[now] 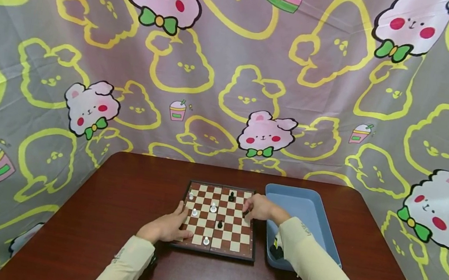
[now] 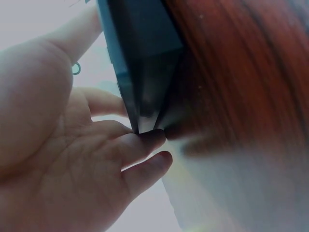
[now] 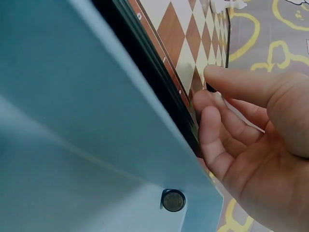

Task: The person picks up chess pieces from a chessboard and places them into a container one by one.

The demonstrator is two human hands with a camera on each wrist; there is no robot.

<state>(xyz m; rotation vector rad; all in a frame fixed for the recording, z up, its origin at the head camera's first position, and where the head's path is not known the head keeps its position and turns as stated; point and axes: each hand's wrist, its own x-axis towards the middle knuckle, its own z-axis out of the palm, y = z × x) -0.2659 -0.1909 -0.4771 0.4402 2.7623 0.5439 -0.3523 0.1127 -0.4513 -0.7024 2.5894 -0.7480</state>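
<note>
A brown-and-cream checkered chessboard with a dark frame lies on the table. My right hand is over its right edge and pinches a small black chess piece between thumb and fingertips; the fingers mostly hide it. At the board's lower left, my left hand rests on the edge, thumb on the squares and fingers extended along the side. Several white chess pieces stand on the left half. One black piece stands near the far edge, and another black pawn nearer the middle.
A blue tray sits just right of the board. Dark pieces lie at its near-left corner, partly behind my right sleeve. A round black piece shows inside the tray. Patterned cloth hangs around the brown table.
</note>
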